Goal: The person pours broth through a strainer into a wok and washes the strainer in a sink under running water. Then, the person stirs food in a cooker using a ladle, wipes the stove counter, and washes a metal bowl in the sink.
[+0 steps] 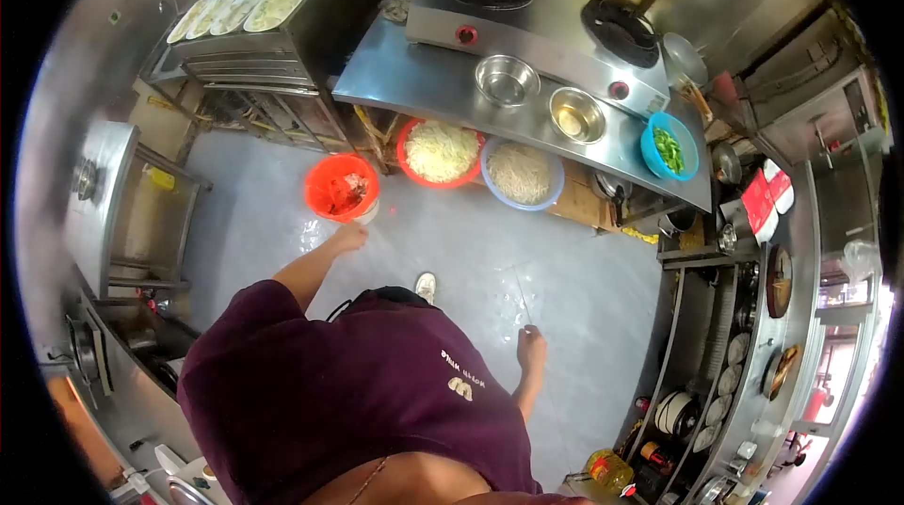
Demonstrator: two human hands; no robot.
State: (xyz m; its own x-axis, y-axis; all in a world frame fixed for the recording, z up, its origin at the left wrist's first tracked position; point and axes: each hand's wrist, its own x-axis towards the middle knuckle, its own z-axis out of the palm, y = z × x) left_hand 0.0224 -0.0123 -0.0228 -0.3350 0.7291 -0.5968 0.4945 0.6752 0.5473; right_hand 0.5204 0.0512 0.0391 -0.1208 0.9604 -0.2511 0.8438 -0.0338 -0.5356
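Beside the lower edge of an orange-red bucket [323, 187], my left hand [349, 239] has its fingers curled. Whether it grips the bucket or anything else is too small to tell. The bucket holds some reddish and pale pieces. My right hand [532, 347] is closed at the right of my body, over the grey floor [452, 232]. A thin, faint rod [523, 296] sticks out from its top toward the upper left.
A steel counter [377, 63] bears a stove [556, 25], two steel bowls and a blue bowl [685, 161] of green vegetables. Two basins, one red [405, 166] and one pale blue [527, 207], stand below its front edge. Metal shelves [667, 336] line the right side.
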